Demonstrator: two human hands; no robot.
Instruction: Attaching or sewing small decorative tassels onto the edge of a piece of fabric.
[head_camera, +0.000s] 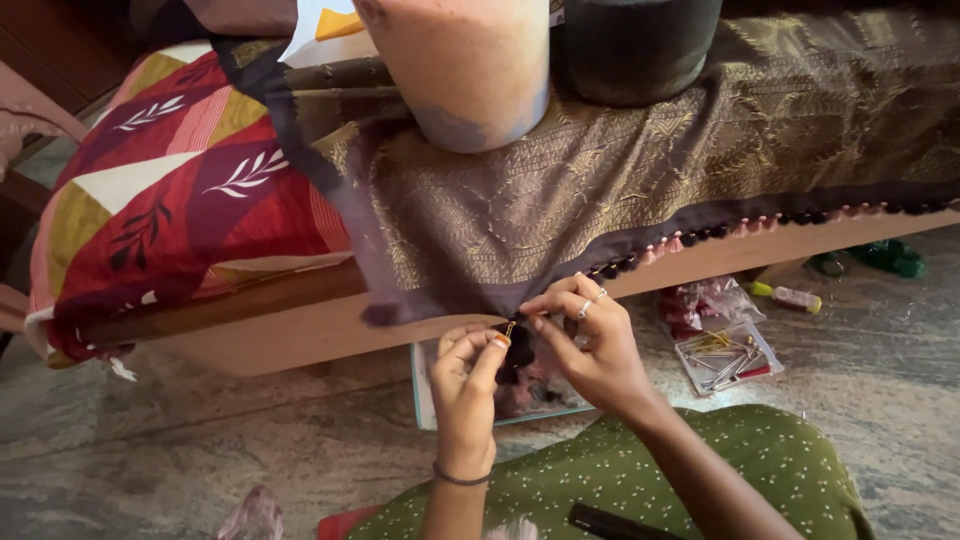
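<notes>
Green dotted cloth (700, 470) covers the lap. Brown-gold fabric (620, 190) drapes over the bed edge. Right hand (590, 345) pinches its hem; left hand (468, 385) pinches a small gold pin (509, 329), standing near upright, tip toward the hem.

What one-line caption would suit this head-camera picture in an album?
Left hand and right hand pinch a small gold pin at the brown-gold fabric edge.

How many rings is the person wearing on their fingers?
2 silver rings, both side by side on neighbouring fingers of the right hand. The left hand shows none, though its curled fingers may hide one.
</notes>
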